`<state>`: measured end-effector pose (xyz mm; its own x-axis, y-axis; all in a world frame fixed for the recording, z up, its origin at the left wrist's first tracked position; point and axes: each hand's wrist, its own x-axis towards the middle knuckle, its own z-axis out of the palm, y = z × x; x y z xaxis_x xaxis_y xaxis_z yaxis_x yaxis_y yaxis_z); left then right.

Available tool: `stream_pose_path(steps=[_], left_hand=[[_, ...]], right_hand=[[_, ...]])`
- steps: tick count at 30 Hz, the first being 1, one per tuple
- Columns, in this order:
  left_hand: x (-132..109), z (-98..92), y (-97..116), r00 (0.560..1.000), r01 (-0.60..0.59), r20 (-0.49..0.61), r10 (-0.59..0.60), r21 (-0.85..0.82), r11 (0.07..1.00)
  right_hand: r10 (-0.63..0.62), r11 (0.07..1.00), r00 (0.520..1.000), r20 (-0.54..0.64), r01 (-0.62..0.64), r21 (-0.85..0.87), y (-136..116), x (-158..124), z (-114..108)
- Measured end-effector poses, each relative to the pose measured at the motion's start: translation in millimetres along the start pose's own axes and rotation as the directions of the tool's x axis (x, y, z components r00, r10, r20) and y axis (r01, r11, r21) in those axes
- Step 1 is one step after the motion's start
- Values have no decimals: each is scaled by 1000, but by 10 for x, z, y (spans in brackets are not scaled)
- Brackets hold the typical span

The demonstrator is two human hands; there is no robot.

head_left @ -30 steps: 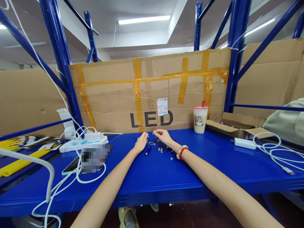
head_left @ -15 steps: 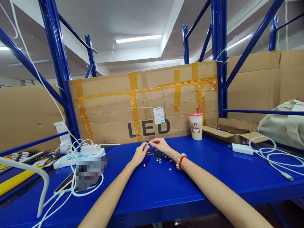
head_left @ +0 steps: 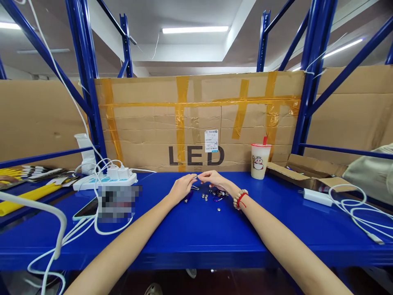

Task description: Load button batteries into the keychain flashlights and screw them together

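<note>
My left hand (head_left: 184, 187) and my right hand (head_left: 214, 179) meet above the blue table, fingertips pinched. Between them shows a small shiny metal piece (head_left: 196, 177), too small to name; both hands appear to grip it. Just below my left hand lies a dark purple tube (head_left: 189, 196), partly covered by the hand, beside a silver wire clip (head_left: 195, 188). Several small silver discs (head_left: 204, 197), like button cells, rest below the fingertips, and a single disc (head_left: 219, 209) lies apart. Near my right wrist sits a cluster of small metal and purple parts (head_left: 218, 194).
A lidded drink cup (head_left: 259, 162) stands at the back right, near an open cardboard box (head_left: 294, 178). A white charger (head_left: 317, 197) with coiled cable lies at right. At left are a power strip (head_left: 106, 180), cables and a phone (head_left: 86, 209). Another person's hand (head_left: 7, 179) shows far left.
The head view has shifted, so the table's front edge and the floor show more. Both hands keep their pinch together; my left hand now covers more of the purple tube.
</note>
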<state>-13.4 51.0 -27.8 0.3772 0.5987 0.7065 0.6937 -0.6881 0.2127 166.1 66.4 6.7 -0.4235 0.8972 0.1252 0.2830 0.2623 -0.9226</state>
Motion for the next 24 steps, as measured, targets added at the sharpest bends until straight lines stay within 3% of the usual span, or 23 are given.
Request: stream_pose_path(steps=[7, 17, 24], left_hand=[[-15, 20, -38, 998, -52, -20, 53, 54, 997], [-27, -32, 49, 991, -59, 127, 43, 120, 991], [-24, -34, 66, 988, -19, 157, 4, 92, 996]], right_hand=[[28, 998, 1000, 3, -28, -61, -44, -24, 6], [113, 990, 992, 60, -107, -97, 75, 17, -68], [103, 990, 993, 58, -97, -98, 132, 65, -75]])
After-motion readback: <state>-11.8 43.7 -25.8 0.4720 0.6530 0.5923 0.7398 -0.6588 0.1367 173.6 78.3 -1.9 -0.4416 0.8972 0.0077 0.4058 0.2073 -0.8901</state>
